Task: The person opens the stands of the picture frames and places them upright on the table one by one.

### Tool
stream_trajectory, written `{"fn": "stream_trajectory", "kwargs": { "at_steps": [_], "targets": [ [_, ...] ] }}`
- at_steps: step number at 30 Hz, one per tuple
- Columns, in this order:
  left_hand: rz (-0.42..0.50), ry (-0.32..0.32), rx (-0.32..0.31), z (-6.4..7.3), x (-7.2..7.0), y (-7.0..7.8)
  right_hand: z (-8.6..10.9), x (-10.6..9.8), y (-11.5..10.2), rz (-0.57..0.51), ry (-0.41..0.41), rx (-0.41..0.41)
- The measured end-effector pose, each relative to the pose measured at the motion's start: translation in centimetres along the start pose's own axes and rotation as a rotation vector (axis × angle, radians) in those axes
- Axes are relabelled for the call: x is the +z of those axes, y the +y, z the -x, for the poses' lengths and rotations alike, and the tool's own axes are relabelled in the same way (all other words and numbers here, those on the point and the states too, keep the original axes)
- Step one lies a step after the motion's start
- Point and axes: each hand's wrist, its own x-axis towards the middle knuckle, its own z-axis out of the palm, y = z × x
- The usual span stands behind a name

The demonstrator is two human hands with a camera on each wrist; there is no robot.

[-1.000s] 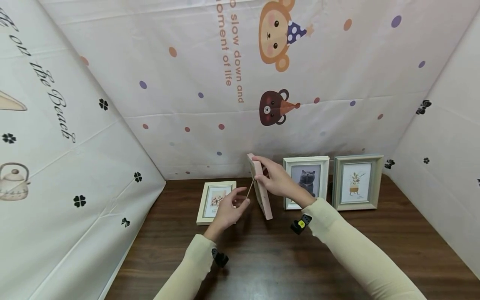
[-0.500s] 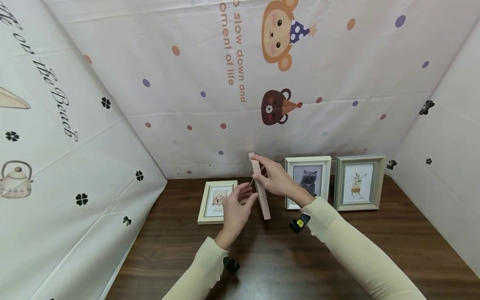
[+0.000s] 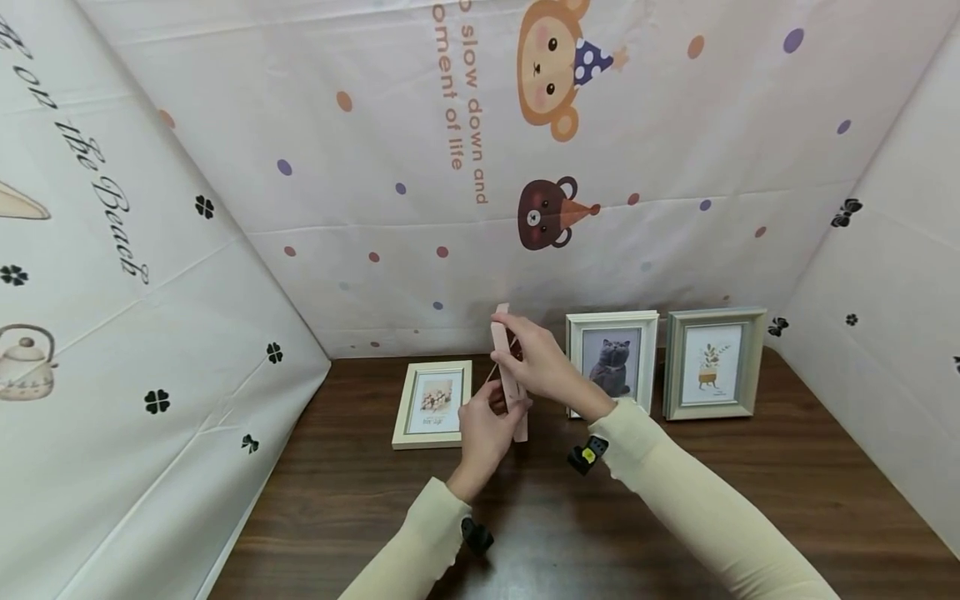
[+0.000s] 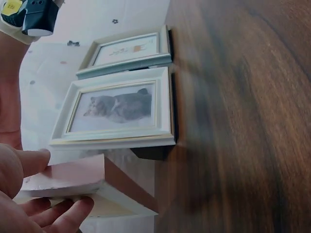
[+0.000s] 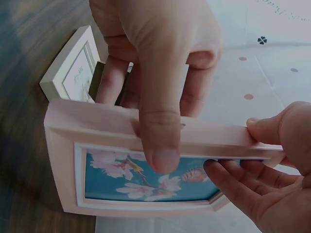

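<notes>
At the centre of the view, a pink picture frame gripped by two hands

I watch the left hand pinch its side, thumb on the flowered front, other fingers curled behind. The right hand grips near the upper end, thumb on the edge, fingers bent over the front. On the counter, a cream frame sits to the left, a cat-picture frame to the right.

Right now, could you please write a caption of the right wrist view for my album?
Left hand and right hand grip a pink picture frame showing pale blossoms on blue, a cream frame behind.
</notes>
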Motion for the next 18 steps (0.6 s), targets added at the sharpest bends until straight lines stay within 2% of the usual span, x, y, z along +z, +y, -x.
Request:
{"fn": "stream_trajectory", "kwargs": {
  "at_steps": [7, 18],
  "targets": [
    [-0.025, 0.060, -0.026, 0.01, 0.11, -0.31, 0.17, 0.38, -0.48, 0.017, 0.024, 0.005],
    [-0.032, 0.033, -0.036, -0.15, -0.15, -0.71, 0.31, 0.87, -0.15, 0.021, 0.044, -0.030]
  ]
}}
